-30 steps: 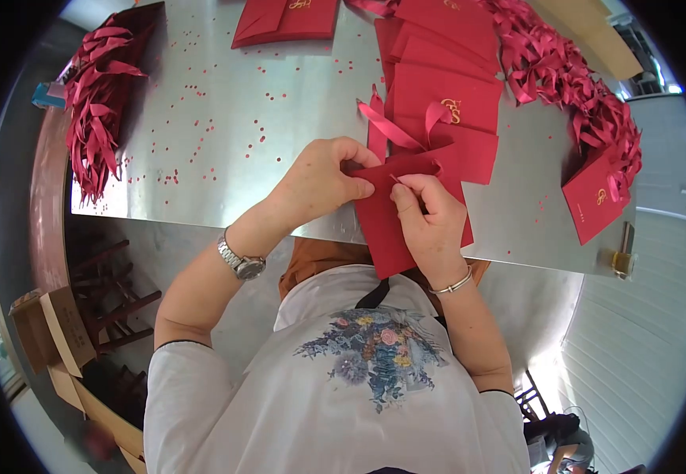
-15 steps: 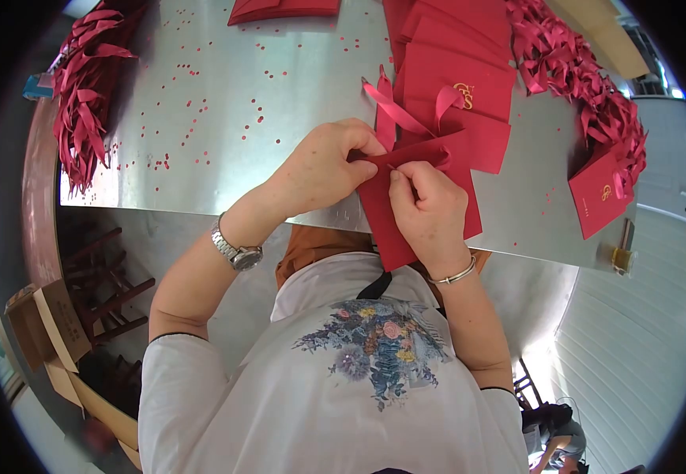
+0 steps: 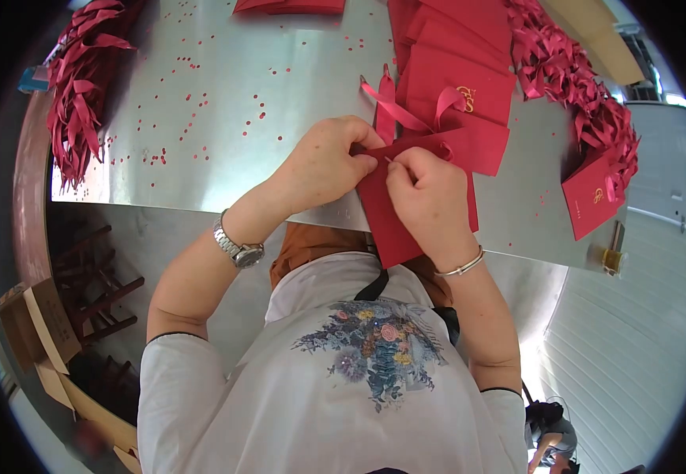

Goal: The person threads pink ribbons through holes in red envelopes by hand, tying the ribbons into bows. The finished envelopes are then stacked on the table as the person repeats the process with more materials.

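A flat red paper bag [image 3: 386, 225] lies at the table's front edge, partly over my lap. My left hand [image 3: 331, 162] pinches its upper left corner between thumb and fingers. My right hand [image 3: 430, 201] is closed, thumb and forefinger pressed together at the bag's top edge, just right of the left fingertips. What these fingertips pinch is too small to make out. A pink-red ribbon [image 3: 398, 112] loops above the bag, one part reaching its upper right. Just behind lies a pile of similar red bags [image 3: 457, 75] with gold lettering.
Bunches of red ribbon lie at the left [image 3: 78, 118] and right [image 3: 572, 79] of the metal table [image 3: 224, 103]. Small red paper dots are scattered over it. Another red bag [image 3: 592, 197] and a small glass [image 3: 614, 262] are at the right edge. Cardboard boxes [image 3: 50, 324] stand lower left.
My right hand has shifted slightly up and left along the bag's top edge. My left hand keeps its pinch on the corner. The view has shifted slightly.
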Tool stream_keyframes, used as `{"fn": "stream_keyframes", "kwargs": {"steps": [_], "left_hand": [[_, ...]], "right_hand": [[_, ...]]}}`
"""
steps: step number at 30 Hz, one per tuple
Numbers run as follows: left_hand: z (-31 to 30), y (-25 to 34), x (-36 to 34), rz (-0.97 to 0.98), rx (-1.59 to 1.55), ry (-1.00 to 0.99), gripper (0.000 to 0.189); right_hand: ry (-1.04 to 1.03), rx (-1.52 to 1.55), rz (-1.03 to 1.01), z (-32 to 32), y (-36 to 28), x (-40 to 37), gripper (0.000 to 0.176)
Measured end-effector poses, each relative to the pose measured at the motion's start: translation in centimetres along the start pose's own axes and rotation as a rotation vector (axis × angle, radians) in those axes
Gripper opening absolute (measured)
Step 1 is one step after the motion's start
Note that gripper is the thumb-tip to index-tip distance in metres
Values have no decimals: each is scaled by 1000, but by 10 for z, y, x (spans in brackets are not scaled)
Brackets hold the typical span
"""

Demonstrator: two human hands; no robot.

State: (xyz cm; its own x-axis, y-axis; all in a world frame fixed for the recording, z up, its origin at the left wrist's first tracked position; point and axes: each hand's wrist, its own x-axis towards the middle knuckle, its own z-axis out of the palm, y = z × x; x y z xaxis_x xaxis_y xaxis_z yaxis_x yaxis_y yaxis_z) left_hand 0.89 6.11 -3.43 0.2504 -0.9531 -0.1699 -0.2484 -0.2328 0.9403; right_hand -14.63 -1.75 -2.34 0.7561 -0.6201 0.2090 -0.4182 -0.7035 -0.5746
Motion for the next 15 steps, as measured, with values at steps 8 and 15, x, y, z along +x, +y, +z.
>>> {"fn": "stream_keyframes", "kwargs": {"steps": [8,15], "left_hand": [[9,-7,0,153,28,99,14],[11,-9,0,214,110,171,10]], "right_hand": [[-63,-370,-87,-1,-17,4,8],[-180,-400,-3,-3,-19,18,11]]}}
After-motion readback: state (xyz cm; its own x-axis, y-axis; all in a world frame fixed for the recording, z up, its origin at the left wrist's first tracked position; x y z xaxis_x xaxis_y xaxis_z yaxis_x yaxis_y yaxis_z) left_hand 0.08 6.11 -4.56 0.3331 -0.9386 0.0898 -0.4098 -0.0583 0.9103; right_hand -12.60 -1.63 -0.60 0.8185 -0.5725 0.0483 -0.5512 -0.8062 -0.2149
